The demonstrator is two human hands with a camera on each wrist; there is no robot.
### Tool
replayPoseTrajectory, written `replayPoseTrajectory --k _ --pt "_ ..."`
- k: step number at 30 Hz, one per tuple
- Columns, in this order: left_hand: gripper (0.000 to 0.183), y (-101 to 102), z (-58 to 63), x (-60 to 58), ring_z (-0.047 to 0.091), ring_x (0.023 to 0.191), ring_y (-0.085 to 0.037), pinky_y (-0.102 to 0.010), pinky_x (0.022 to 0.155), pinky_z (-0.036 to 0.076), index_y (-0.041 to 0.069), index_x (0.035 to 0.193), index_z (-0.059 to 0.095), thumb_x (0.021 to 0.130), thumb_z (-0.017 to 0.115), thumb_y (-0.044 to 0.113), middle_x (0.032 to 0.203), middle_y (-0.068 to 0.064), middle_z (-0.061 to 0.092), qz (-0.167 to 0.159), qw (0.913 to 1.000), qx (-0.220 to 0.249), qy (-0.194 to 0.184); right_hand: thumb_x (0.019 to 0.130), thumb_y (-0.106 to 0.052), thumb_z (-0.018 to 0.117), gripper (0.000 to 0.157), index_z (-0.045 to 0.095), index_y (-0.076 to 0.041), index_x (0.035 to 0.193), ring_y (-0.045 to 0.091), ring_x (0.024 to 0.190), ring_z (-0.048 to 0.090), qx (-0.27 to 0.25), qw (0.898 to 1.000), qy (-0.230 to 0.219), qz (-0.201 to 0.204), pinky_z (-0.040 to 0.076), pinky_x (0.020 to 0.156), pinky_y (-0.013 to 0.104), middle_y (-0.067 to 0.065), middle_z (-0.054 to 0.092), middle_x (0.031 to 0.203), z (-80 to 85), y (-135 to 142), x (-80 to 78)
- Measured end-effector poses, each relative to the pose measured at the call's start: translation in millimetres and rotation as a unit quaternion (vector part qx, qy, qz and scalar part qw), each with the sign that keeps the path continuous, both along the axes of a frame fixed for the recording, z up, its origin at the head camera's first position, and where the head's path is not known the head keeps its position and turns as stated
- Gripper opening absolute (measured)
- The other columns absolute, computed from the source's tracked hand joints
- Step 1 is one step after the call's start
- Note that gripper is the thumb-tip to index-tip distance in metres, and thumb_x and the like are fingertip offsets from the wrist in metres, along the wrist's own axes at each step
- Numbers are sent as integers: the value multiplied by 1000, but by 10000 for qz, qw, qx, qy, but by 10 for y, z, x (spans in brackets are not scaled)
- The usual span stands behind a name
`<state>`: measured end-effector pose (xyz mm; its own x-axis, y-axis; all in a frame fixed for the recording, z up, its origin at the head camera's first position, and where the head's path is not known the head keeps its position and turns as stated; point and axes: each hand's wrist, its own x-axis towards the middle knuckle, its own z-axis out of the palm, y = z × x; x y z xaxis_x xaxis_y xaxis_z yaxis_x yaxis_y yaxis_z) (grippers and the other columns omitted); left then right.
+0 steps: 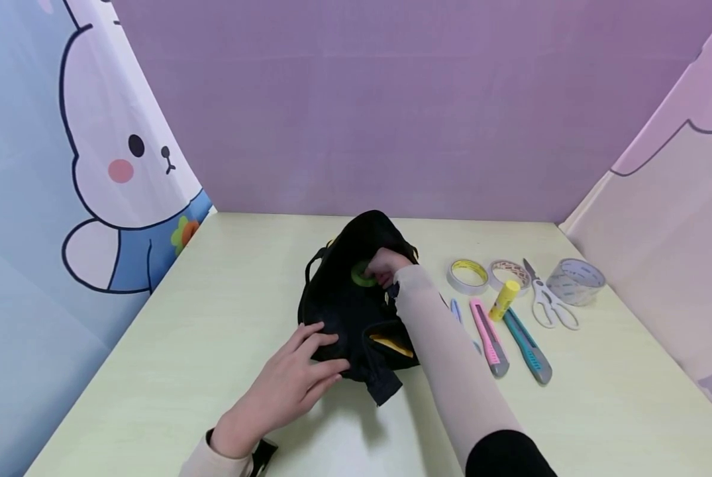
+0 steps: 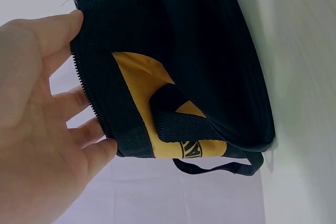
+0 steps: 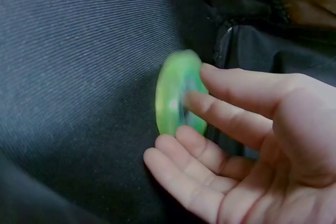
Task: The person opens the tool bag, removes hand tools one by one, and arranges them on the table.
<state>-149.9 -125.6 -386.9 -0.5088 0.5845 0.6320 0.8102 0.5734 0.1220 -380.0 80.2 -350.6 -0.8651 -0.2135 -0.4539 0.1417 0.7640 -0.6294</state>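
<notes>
A black bag [image 1: 332, 318] with yellow panels stands on the table, its mouth turned toward me. My left hand [image 1: 293, 381] holds the near rim at the left; in the left wrist view, the zip edge [image 2: 89, 85] lies between its thumb and fingers. Deep inside the bag, my right hand [image 3: 252, 129] pinches a green ring that looks like a roll of tape [image 3: 170, 95], one finger in its hole. The head view shows that green roll [image 1: 361, 275] against the dark lining, partly covered by the right hand [image 1: 385, 265].
Right of the bag lie two tape rolls [image 1: 453, 278], a pink cutter [image 1: 488, 334], a teal cutter [image 1: 525, 344], a yellow glue stick [image 1: 505, 300], white-handled scissors [image 1: 549, 305] and a wide clear tape roll [image 1: 576, 285]. A blue item [image 1: 456, 310] is partly hidden by the right sleeve.
</notes>
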Motion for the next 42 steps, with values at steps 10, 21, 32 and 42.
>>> replayPoseTrajectory --k 10,21,32,42 --pt "39 -4 6 10 52 124 -36 -56 105 41 20 104 77 107 43 39 115 -8 64 19 10000 -26 -85 84 -11 79 24 58 -5 76 20 64 55 699 9961 511 184 49 54 26 9 55 73 -64 -64 2" --pt "36 0 19 5 52 123 -36 -52 107 40 20 103 77 107 46 37 116 -8 64 20 10000 -18 -38 86 2 73 35 55 9 115 20 62 51 164 9987 475 44 53 62 34 9 48 76 -75 -36 29" --pt "35 -4 21 8 52 123 -35 -49 109 39 20 103 78 106 48 37 115 -8 64 24 9999 -52 -113 88 7 62 32 44 6 114 22 66 50 -337 9992 184 -148 59 74 39 13 47 82 -103 -6 42" --pt "31 -12 27 17 52 124 -35 -48 110 38 19 104 78 105 51 35 116 -8 64 20 9999 -65 -129 85 4 68 15 55 3 91 20 61 53 -279 9992 234 171 60 69 37 9 49 70 -15 -27 54"
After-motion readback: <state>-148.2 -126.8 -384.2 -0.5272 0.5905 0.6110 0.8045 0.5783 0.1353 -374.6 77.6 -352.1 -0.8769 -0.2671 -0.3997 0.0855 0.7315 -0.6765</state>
